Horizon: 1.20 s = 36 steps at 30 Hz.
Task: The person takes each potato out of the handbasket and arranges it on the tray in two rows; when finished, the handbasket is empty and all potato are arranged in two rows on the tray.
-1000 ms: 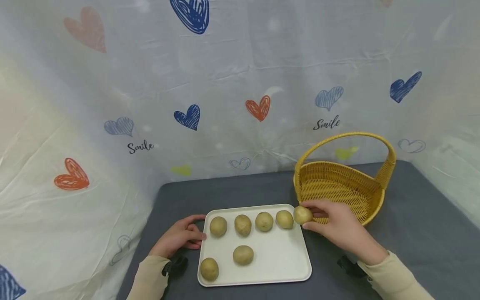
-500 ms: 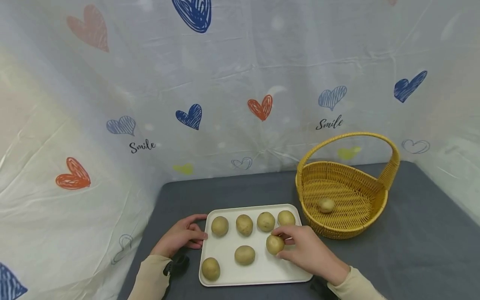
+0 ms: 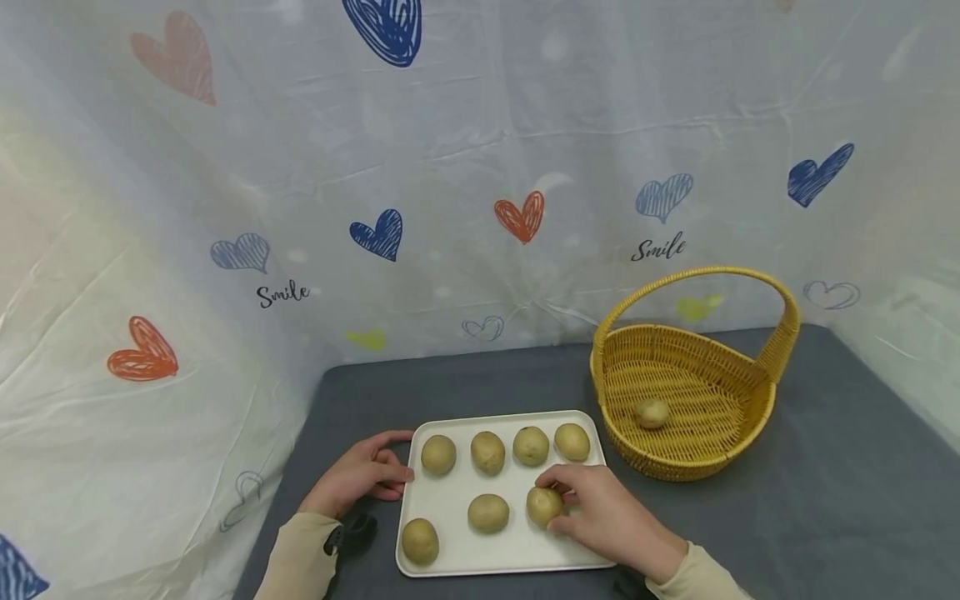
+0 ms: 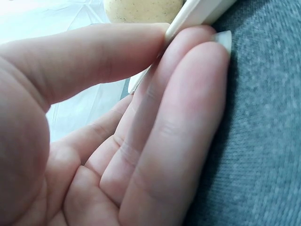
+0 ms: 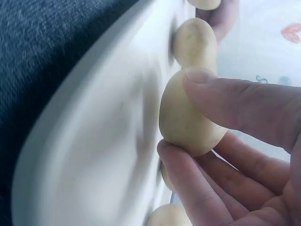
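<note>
My right hand (image 3: 603, 515) pinches a small round potato (image 3: 543, 507) between thumb and fingers, low over the right part of the white tray (image 3: 517, 557). In the right wrist view the held potato (image 5: 188, 117) sits close to the tray surface, with the thumb over one side and fingertips at the other. At the tray's left edge my left hand (image 3: 363, 477) grips the rim, thumb on top and fingers beneath, as the left wrist view shows. Several other potatoes lie on the tray: a back row including a potato (image 3: 438, 455), one (image 3: 488, 513) in the middle and one (image 3: 420, 542) at front left.
A yellow wicker basket (image 3: 686, 462) with a tall arched handle stands behind and right of the tray, holding one potato (image 3: 652, 412). Dark grey cloth (image 3: 465, 387) covers the table. A white curtain (image 3: 450, 167) printed with hearts hangs at the back and sides.
My right hand has carried the potato from beside the basket leftward and forward over the tray, then slightly lower. The basket's inside is uncovered. My left hand stays at the tray's edge.
</note>
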Each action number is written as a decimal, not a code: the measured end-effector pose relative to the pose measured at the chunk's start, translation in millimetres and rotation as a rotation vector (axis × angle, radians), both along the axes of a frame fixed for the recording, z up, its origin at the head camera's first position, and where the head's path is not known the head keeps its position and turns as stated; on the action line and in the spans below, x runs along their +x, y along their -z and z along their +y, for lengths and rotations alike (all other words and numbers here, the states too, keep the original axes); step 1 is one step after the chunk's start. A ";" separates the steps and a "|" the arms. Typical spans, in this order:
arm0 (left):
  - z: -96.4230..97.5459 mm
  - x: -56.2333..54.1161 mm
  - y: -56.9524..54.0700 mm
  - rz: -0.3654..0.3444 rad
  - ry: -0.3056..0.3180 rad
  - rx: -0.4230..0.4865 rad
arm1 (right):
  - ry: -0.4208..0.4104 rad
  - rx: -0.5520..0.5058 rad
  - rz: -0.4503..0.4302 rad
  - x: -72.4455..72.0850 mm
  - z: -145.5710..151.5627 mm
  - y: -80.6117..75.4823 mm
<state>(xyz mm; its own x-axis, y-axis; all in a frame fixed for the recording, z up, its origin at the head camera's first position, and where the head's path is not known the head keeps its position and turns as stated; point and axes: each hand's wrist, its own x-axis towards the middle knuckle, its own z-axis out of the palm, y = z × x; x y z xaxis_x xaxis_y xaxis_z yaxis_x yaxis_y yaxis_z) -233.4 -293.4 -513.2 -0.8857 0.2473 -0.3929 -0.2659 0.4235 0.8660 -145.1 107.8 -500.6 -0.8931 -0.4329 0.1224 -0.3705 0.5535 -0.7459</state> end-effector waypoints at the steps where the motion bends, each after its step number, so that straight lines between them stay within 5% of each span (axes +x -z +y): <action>1: 0.2 0.3 -0.5 -0.001 -0.001 0.001 | -0.001 0.002 0.000 0.5 -0.6 0.1; 36: -1.9 0.9 0.2 0.000 0.017 0.008 | -0.024 0.021 0.044 -1.2 -4.8 2.8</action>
